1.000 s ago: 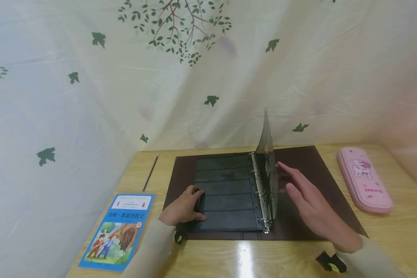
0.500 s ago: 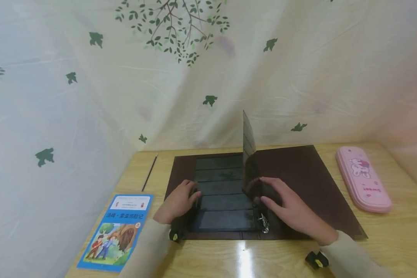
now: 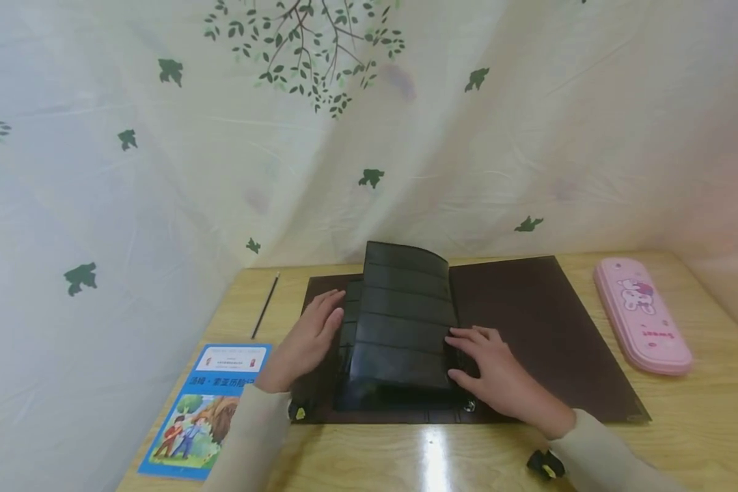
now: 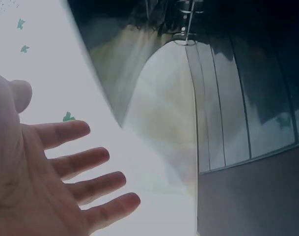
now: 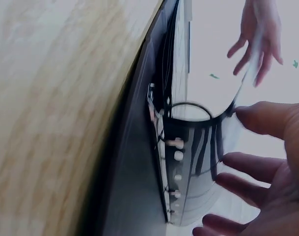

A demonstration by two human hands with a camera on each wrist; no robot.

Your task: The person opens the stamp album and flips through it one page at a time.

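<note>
A dark brown ring binder lies spread on the table. One black pocket page arches over the left-hand stack, its far edge raised. My right hand has its fingers extended, with the fingertips against this page near the binding. Metal rings pass through the punched holes in the right wrist view. Beside the stack's left edge is my left hand, fingers spread and holding nothing. In the left wrist view its palm faces the pages, apart from them.
Left of the binder lies a blue picture-covered book, partly behind the left sleeve. A thin black pencil is just beyond it. On the right side of the table sits a pink pencil case. A leaf-patterned curtain hangs behind.
The page swung from upright on the right over to the left, down toward the stack. My right hand followed it leftward to the binding. My left hand moved off the stack to its left edge.
</note>
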